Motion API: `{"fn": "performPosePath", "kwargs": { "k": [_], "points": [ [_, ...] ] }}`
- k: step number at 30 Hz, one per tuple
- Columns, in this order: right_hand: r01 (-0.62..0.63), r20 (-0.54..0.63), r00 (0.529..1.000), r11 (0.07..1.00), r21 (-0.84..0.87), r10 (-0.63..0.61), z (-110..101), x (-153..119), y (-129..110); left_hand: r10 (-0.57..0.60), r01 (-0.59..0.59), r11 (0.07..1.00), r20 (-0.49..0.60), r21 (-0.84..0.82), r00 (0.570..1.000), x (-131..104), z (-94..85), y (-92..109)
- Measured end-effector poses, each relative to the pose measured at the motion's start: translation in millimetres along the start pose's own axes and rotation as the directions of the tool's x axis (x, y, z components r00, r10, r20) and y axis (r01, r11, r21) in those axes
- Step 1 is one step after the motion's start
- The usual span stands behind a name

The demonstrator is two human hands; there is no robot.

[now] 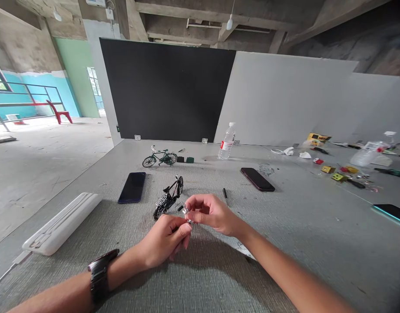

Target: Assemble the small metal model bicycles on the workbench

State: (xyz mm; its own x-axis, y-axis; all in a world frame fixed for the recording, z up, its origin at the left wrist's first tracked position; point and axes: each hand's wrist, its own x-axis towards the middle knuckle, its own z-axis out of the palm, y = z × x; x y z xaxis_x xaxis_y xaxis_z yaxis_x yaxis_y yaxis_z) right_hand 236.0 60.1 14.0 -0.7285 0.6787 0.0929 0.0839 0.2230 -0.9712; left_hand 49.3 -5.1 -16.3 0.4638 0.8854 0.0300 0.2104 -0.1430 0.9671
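My left hand (170,238) and my right hand (210,214) meet over the near middle of the table, both closed in a pinch. Between the right fingertips is a small silvery metal part (185,209). The left thumb and forefinger pinch another shiny bit (190,222), mostly covered by the fingers and too small to name. Just beyond my left hand stands a black model bicycle (169,198) with a silver rack. Farther back is a green model bicycle (160,157), upright, beside a black and a dark green small block (190,160).
Phones lie left (132,188) and right (257,179) of the bicycles, another (391,214) at the right edge. A white power bank (63,224) with a cable is at left. A screwdriver (225,194), a bottle (226,142) and scattered small parts (339,177) are farther off. A black panel (170,89) stands behind.
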Motion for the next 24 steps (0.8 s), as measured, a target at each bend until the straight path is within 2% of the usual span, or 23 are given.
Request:
{"fn": "performPosePath", "kwargs": {
  "k": [2, 3, 5, 6, 8, 9, 10, 11, 12, 13, 15, 20, 24],
  "points": [
    [0.018, -0.001, 1.0, 0.999, 0.027, -0.018, 2, 0, -2, 0.033, -0.033, 0.997, -0.003, 0.067, 0.999, -2, -0.6, 1],
    [0.035, -0.013, 0.999, 0.998, 0.042, -0.035, 2, 0, -3, 0.086, -0.084, 0.988, -0.011, 0.13, 0.996, -3, -1.5, 2],
    [0.08, -0.07, 0.995, 0.996, 0.046, -0.076, 2, 1, -4, 0.285, -0.262, 0.912, -0.029, 0.316, 0.958, -7, -4.6, 5],
    [0.1, -0.112, 0.989, 0.994, 0.033, -0.096, 2, 2, -4, 0.416, -0.364, 0.829, -0.032, 0.423, 0.909, -10, -6.9, 7],
    [0.124, -0.205, 0.971, 0.992, -0.006, -0.122, 0, 4, -3, 0.652, -0.496, 0.614, -0.041, 0.614, 0.757, -13, -12.5, 12],
    [0.124, -0.248, 0.96, 0.992, -0.026, -0.127, -1, 5, -1, 0.731, -0.499, 0.524, -0.063, 0.69, 0.679, -13, -15.8, 14],
    [0.116, -0.284, 0.951, 0.992, -0.042, -0.124, -3, 6, 0, 0.776, -0.454, 0.468, -0.107, 0.758, 0.621, -12, -19.2, 16],
    [0.105, -0.312, 0.943, 0.993, -0.05, -0.115, -4, 7, 2, 0.79, -0.375, 0.451, -0.167, 0.81, 0.59, -10, -22.7, 16],
    [0.094, -0.335, 0.936, 0.994, -0.046, -0.105, -6, 8, 3, 0.775, -0.267, 0.465, -0.242, 0.844, 0.583, -7, -26.2, 16],
    [0.088, -0.356, 0.93, 0.995, -0.036, -0.095, -7, 9, 5, 0.739, -0.151, 0.49, -0.317, 0.859, 0.595, -3, -29.4, 14],
    [0.09, -0.386, 0.919, 0.996, -0.009, -0.086, -9, 10, 7, 0.648, 0.0, 0.538, -0.414, 0.843, 0.64, 5, -34.7, 8],
    [0.08, -0.421, 0.902, 0.996, -0.047, -0.092, -12, 11, 9, 0.437, 0.034, 0.699, -0.465, 0.714, 0.77, 16, -39.9, -10],
    [0.074, -0.441, 0.891, 0.992, -0.104, -0.113, -12, 11, 9, 0.328, 0.046, 0.792, -0.488, 0.609, 0.809, 16, -39.3, -12]
  ]
}}
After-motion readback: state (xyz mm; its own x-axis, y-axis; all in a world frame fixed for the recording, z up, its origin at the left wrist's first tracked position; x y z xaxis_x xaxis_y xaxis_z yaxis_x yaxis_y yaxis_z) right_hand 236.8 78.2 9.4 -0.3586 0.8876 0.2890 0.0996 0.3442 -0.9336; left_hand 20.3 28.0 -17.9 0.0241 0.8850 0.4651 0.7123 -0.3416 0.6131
